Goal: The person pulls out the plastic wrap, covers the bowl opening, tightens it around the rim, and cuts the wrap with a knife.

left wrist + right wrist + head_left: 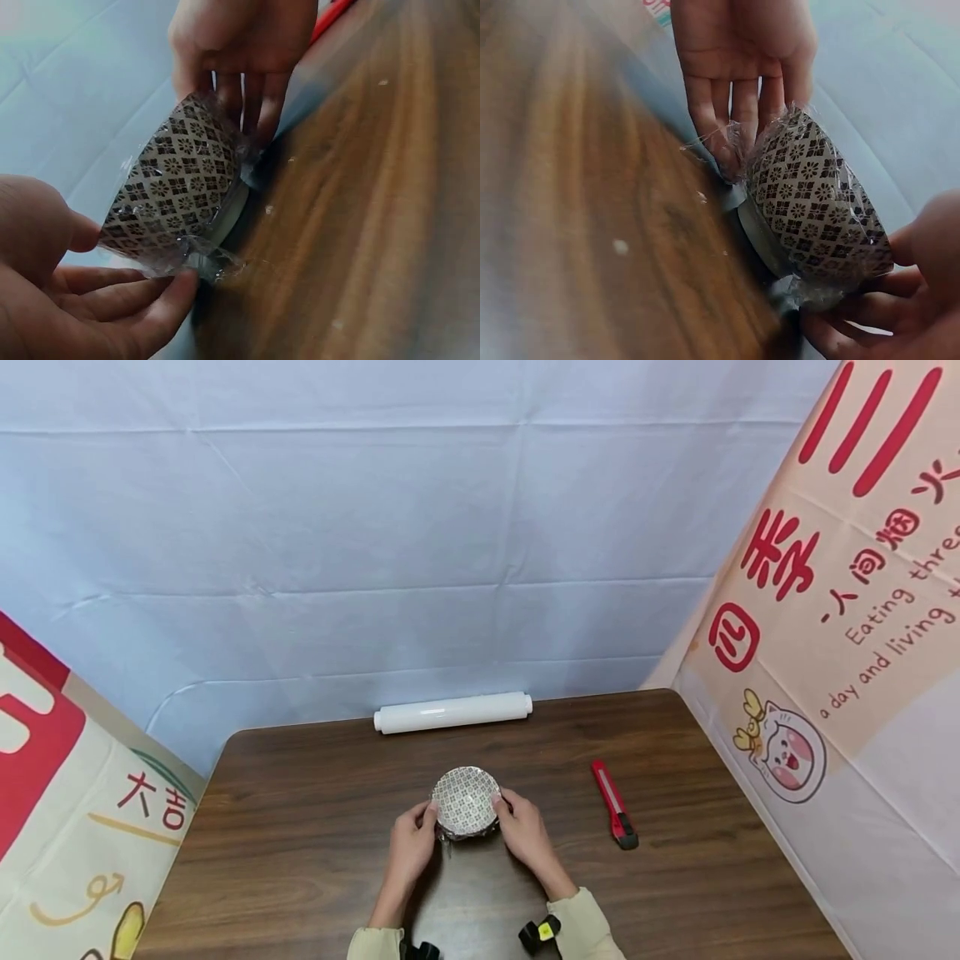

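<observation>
A small patterned bowl [466, 802] stands near the middle of the table, with clear cling film [202, 251] bunched in loose folds round its sides. Dark flowers and diamonds cover its outer wall, and a pale foot ring shows below. My left hand [414, 842] grips the bowl's left side, thumb at the rim and fingers against the film underneath. On the opposite side my right hand [525, 831] holds it the same way, seen closer in the right wrist view, where film gathers by its fingers [825, 334].
A white roll of cling film [453, 712] lies along the table's back edge. To the right of the bowl is a red box cutter [615, 806] on the brown wooden table [300, 843]. Pale cloth hangs behind, with printed cloths at both sides.
</observation>
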